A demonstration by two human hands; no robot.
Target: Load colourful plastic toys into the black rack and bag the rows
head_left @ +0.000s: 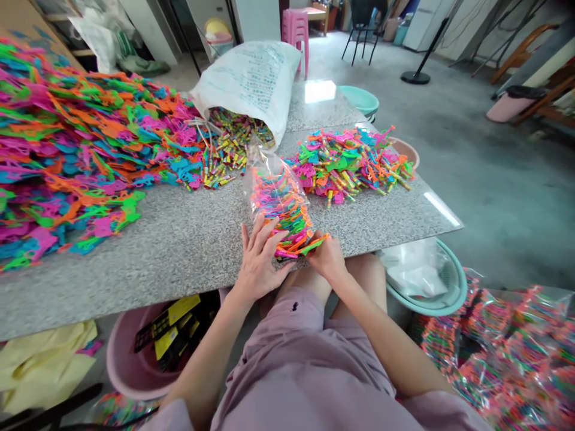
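Observation:
A clear plastic bag (281, 194) lies on the speckled grey table (193, 239), filled with stacked small plastic pieces in pink, orange, green and blue. My left hand (259, 263) rests on the bag's near left side, its fingers spread. At the near right corner of the bag, my right hand (327, 258) is closed around the end of green and orange plastic pieces (315, 243); the fingertips are partly hidden. Just beyond the bag sits a mixed pile of plastic pieces and yellow printed sticks (350, 161).
A large heap of coloured plastic pieces (90, 137) covers the table's left. A white sack (247, 78) spills small printed sticks (227, 149). Below are a pink tub (119, 365) with black-and-yellow cards, a teal basin (456, 287), and several filled bags (507, 353) at right.

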